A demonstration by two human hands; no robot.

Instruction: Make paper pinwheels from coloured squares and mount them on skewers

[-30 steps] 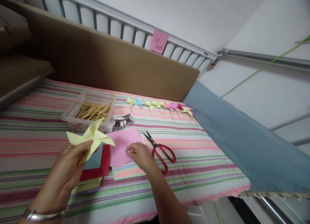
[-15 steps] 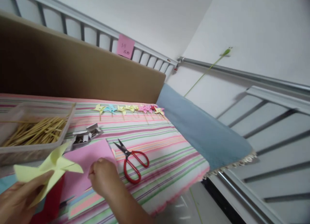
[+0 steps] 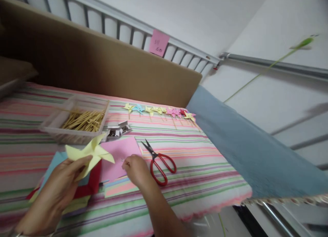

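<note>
Folded into a pinwheel, a pale yellow paper (image 3: pixel 92 151) is held up by my left hand (image 3: pixel 64 177), its centre pinched between thumb and fingers. My right hand (image 3: pixel 136 168) has its fingertips pressed together above a pink paper sheet (image 3: pixel 116 151); a tiny glint shows at the tips, too small to name. Just right of that hand lie scissors with red handles (image 3: pixel 159 165), blades parted. Under my left hand is a stack of coloured papers, with a blue sheet (image 3: pixel 58 159) and a red one (image 3: pixel 95 179) showing.
A clear plastic box of thin wooden sticks (image 3: pixel 83 120) stands behind my left hand. Small open boxes of metal bits (image 3: pixel 114 131) sit beside it. Several finished pinwheels on sticks (image 3: pixel 160 110) line the back of the striped cloth, before a cardboard panel (image 3: pixel 115 69).
The view has shifted, so the table things appear farther right and more of the left side shows. Both hands keep their pinched poses, the left still holding the pinwheel.
</note>
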